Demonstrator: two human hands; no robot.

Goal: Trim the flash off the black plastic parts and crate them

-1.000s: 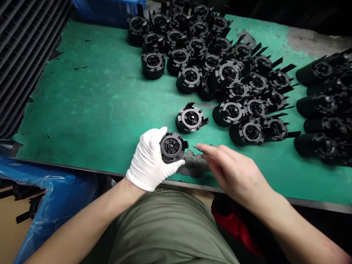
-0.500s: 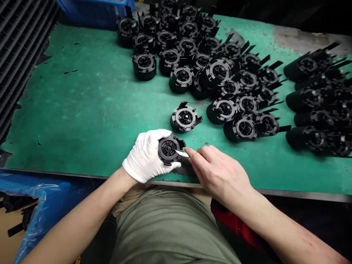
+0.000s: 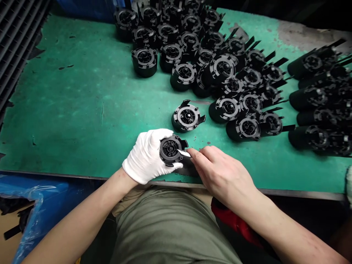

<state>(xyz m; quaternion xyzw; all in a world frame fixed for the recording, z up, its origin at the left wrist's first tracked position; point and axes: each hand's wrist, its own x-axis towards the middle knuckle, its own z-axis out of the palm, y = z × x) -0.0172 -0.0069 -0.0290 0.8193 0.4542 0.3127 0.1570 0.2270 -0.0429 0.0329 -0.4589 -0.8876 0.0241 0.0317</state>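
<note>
**Blade at right rim of held part, both hands loaded**

White-gloved left hand (image 3: 145, 156) is clamped round the black round plastic housing (image 3: 169, 148), one side of the grip on its far edge, the other on its near edge. Bare right hand (image 3: 224, 172) is pinched on a small pointed metal blade (image 3: 184, 153), tip over the housing's right rim. Can't tell if the edge is touching.

Doing it well, my read: keep the left grip firm so the housing can't spin, and keep the glove's near tip out of the blade's path, it's close. Short, light strokes at a shallow angle; turn the housing rather than reach across it. Watch the thin tab just above the blade; a slip could nick it.

Location: housing is over the near edge of the green-topped bench (image 3: 68, 102), just on the near side of a lone matching black part (image 3: 187, 116). Can't see whether its underside rests on anything.

Orientation: ribbed round face up toward the camera, tabs at upper right and near side. Face has no long direction; center axis looks roughly vertical, depth mostly hidden. Blade's long axis runs right to left, tip toward the hub.
</note>
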